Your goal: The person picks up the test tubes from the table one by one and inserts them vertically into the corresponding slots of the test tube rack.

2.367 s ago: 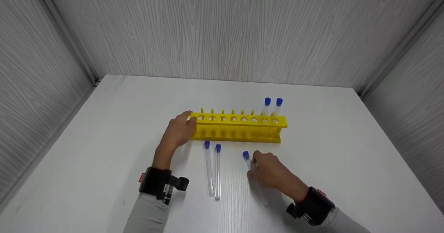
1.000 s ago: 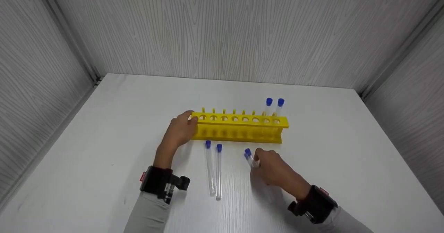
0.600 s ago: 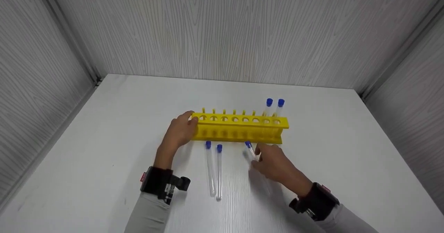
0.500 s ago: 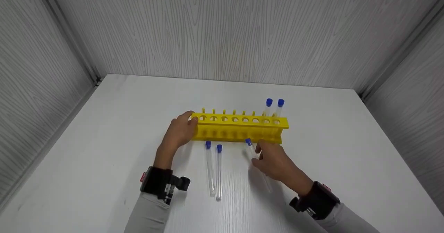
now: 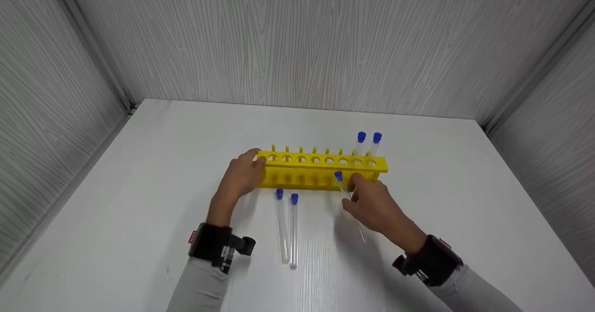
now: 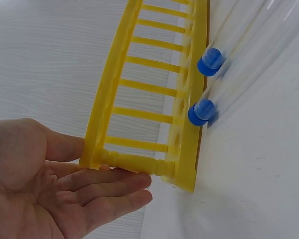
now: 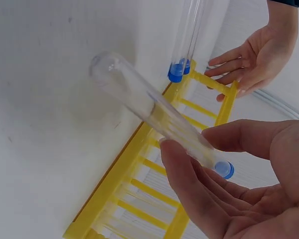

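My left hand [image 5: 242, 175] holds the left end of a yellow test tube rack [image 5: 320, 160], thumb at the front of its top plate. In the left wrist view, the fingers [image 6: 112, 186] lie along its end post. My right hand [image 5: 372, 202] pinches a clear test tube [image 7: 149, 107] with a blue cap between thumb and fingertips. The tube is tilted in front of the rack, cap end toward it, rounded end toward me. Two capped tubes [image 5: 361, 137] stand in the rack's right-end holes.
Two more blue-capped tubes, a left one [image 5: 281, 228] and a right one [image 5: 294, 233], lie side by side on the white table [image 5: 186, 126] in front of the rack. Grey wood-grain panels [image 5: 297, 42] enclose the table at the back and sides.
My right hand has lifted the test tube off the table and carried it forward, so its cap now overlaps the rack's front. My left hand and the rack have stayed put.
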